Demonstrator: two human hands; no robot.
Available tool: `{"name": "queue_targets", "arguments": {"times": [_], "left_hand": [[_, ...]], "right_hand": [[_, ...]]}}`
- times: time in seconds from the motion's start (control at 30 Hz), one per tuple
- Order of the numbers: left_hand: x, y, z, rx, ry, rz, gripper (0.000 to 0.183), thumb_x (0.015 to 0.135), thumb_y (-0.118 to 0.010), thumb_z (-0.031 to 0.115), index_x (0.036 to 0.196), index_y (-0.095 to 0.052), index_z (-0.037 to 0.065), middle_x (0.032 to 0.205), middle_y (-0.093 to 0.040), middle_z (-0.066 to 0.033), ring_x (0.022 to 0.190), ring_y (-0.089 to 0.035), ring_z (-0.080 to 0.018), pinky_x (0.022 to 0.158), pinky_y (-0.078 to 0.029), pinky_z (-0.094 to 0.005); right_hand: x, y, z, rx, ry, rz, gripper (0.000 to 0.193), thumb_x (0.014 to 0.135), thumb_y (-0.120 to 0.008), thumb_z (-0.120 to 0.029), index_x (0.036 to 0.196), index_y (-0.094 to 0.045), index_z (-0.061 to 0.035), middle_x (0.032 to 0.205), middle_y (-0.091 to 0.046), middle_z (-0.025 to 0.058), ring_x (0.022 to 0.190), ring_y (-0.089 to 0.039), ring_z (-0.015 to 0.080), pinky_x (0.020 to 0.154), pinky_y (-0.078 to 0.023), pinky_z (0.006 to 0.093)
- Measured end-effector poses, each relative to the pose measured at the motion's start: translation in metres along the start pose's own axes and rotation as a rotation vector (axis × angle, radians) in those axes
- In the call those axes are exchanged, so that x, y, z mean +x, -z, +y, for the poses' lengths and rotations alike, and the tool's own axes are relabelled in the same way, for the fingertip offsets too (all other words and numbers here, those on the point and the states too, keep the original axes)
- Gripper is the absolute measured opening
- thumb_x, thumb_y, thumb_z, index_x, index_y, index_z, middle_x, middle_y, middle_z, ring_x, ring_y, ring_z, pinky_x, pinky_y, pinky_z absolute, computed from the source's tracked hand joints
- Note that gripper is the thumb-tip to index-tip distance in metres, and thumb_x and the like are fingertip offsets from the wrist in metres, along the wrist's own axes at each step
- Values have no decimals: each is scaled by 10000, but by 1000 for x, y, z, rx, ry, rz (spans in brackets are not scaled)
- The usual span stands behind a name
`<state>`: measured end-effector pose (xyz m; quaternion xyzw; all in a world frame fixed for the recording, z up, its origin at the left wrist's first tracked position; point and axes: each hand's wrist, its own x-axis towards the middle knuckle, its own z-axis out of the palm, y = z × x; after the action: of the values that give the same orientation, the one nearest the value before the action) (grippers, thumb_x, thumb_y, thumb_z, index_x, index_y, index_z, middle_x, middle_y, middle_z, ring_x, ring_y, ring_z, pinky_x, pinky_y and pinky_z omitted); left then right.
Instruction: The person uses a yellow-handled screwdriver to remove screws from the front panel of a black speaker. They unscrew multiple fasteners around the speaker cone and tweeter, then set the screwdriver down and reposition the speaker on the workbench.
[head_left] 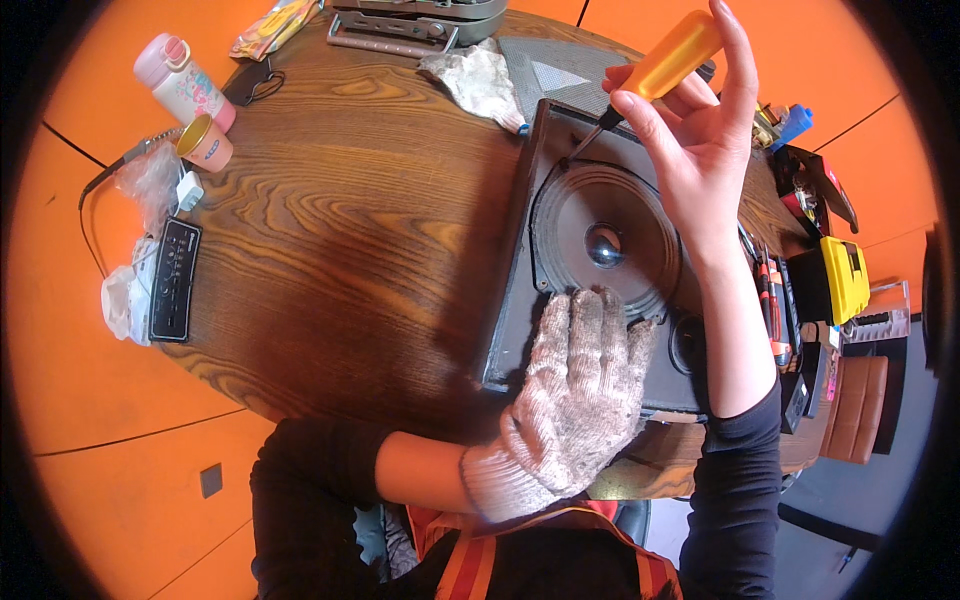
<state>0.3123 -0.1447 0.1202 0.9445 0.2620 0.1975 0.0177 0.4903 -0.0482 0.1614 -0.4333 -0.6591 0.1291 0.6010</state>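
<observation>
A black loudspeaker box [512, 330] lies face up on the table, its round cone [570, 235] with a shiny centre dome showing. My left hand [585, 390], in a worn white knit glove, rests flat on the near part of the box, fingers outstretched onto the cone's near rim. Bare, my right hand [700, 140] grips a screwdriver [675, 60] by its yellow-orange handle, above the box's far right side. The screwdriver slants down to the left, with its tip at the cone's far left rim. Whether the tip sits in a screw is too small to tell.
Another white glove [475, 80] lies beyond the box, beside a grey mesh panel [560, 75]. A bottle [185, 85], a paper cup [205, 145] and a black control panel [175, 280] stand at the left. Red-handled tools [773, 310] and a yellow case [845, 278] are at the right.
</observation>
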Motion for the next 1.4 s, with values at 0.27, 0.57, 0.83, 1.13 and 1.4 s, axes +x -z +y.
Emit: {"name": "queue_targets", "arguments": {"times": [0.27,0.57,0.83,1.13,1.4], "left_hand": [[-1,-1,-2,64,-33,-1,485,798,-538,288,1230,-604,77,1236,-570,-262,1153,-542,-433,1039,-361,-582],[-1,-3,-1,9,-10,20,485,790,-550,283,1228,-601,81,1214,-575,-261,1129,-555,-431,1030,-375,-576],[-1,-2,0,-6,7,-3,564,787,-570,361,1260,-574,56,1254,-549,-273,1182,-518,-431,1063,-334,-576],[-2,-4,0,-69,11,8,566,791,-572,377,1253,-579,50,1246,-553,-279,1200,-509,-428,1061,-326,-588],[-1,-6,-2,-35,-8,40,579,753,-573,357,1238,-587,43,1220,-571,-273,1177,-530,-429,1055,-332,-593]], "right_hand": [[3,2,-6,84,-16,19,800,900,-560,77,1515,-119,-182,1287,-498,158,1066,-589,234,907,-496,378],[3,-5,7,98,66,78,815,850,-601,118,1485,-160,-140,1311,-419,155,986,-618,232,836,-552,340],[0,0,7,-118,172,-16,766,904,-589,66,1463,-111,-150,1071,-627,209,983,-658,252,892,-553,372],[-1,-5,3,-277,127,17,770,922,-580,34,1479,-90,-173,1044,-624,180,986,-654,239,881,-539,377],[6,8,-7,-124,11,-47,700,922,-584,15,1449,-156,-154,1149,-614,234,1093,-629,286,942,-532,402]]}}
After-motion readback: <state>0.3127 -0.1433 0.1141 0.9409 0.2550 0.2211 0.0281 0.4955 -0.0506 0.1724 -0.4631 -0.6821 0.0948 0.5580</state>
